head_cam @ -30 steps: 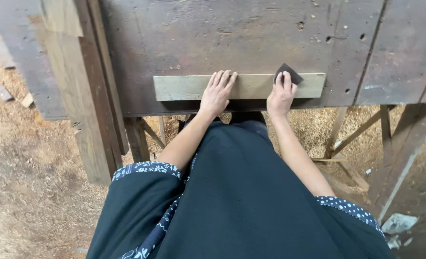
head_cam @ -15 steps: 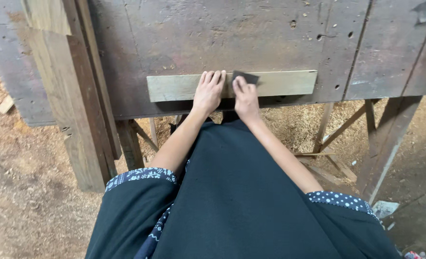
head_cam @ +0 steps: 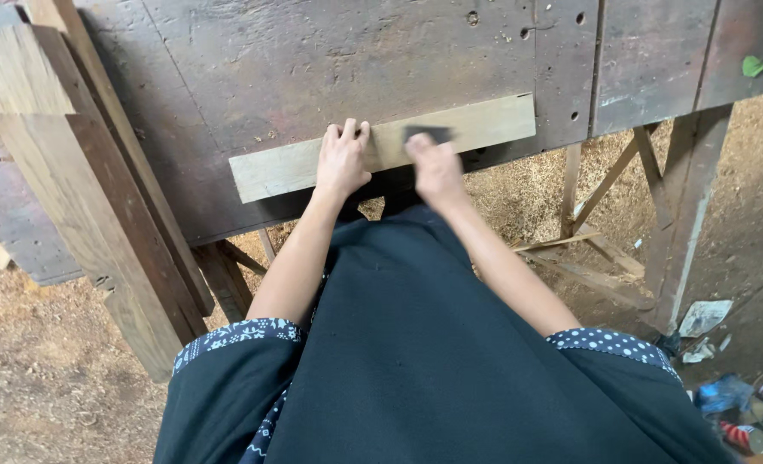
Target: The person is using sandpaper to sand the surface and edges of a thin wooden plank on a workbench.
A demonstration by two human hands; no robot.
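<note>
So here's the view off the head cam, looking straight down. My left hand (head_cam: 342, 161) is flat on the pale wooden strip (head_cam: 381, 146), fingers spread and pressing down, not wrapped round anything, so that grip is open. The strip lies near the front edge of the dark, worn table (head_cam: 313, 60), running left to right and tilted a bit, with its right end further from me than the left.

My right hand (head_cam: 434, 167) is a little blurred, but its grip is closed on a small dark sanding block (head_cam: 428, 134), which sits on top of the strip just right of the left hand. The two hands are close, not touching as far as I can see.

Around that: a chunky pale timber post (head_cam: 72, 189) leans across the left side of the table, and thinner wooden legs and braces (head_cam: 682, 206) show under the right end. The floor (head_cam: 46, 387) is covered in sawdust. There's a small green scrap (head_cam: 753, 66) on the table top at the far right, a crumpled bit of white paper (head_cam: 703, 316) on the ground, and a couple of red cans (head_cam: 755, 421) down in the bottom right corner. My dark apron with dotted sleeves fills the lower middle.
</note>
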